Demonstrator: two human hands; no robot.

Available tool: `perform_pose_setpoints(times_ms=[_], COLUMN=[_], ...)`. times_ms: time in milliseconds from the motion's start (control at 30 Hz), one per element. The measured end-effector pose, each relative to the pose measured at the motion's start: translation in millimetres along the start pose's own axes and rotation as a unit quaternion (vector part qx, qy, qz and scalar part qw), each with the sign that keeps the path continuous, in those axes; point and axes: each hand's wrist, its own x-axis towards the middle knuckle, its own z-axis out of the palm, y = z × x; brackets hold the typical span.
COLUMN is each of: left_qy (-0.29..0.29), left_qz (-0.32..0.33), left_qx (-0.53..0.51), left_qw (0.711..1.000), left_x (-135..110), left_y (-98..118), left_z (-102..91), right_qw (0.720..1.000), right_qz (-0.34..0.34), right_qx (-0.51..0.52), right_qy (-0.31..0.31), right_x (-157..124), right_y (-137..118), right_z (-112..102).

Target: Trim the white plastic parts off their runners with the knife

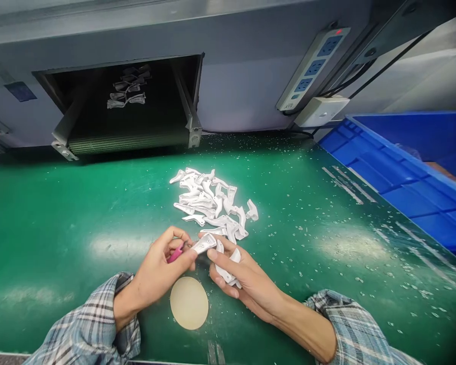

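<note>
My left hand (161,263) is closed around a small pink-handled tool (177,252) with a dark tip; its kind is partly hidden by the fingers. The same hand's thumb and fingertips pinch one end of a white molded plastic piece (204,243), which has small holes in its flat face. At the other end of that piece rest the thumb and fingers of my right hand (247,276). Several more white plastic pieces (228,268) are gripped in the right palm. Just beyond both hands lies a loose pile of similar curved white pieces (205,195) on the green table (79,213).
A round beige disc (189,303) lies below my hands. Behind the pile, a conveyor belt (129,137) carries joined pieces (127,96) inside a machine opening. A blue crate (410,177) stands at right, a power strip (313,68) above. Small white scraps (289,228) dot the table.
</note>
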Motion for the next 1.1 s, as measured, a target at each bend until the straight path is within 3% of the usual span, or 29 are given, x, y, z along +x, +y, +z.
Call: perform_pose_setpoints(times_ms=[133,333,567,800,1100], left_qy=[0.072,0.046,0.049,0.086,0.089], left_qz=[0.050,0.117,0.093,0.234,0.259], left_qx=[0.033,0.118,0.204,0.423,0.485], left_qw=[0.996,0.985,0.973,0.871,0.830], left_x=[1.0,-1.4,-5.0,-6.2,-7.3], left_y=[6.2,6.8,-8.7,-14.3,-9.4], left_z=[-5.9,-8.5,-13.3,-6.7,-2.6], right_qw=[0.999,0.995,0.997,0.995,0.995], right_qz=[0.012,0.043,0.017,0.022,0.024], right_qx=[0.024,0.032,0.077,0.090,0.085], right_qy=[-0.043,-0.082,-0.027,-0.033,-0.041], right_x=[0.4,0.6,3.5,2.7,2.8], right_y=[0.4,1.7,4.0,5.5,7.6], right_z=[-2.2,-1.7,-3.4,-4.2,-5.4])
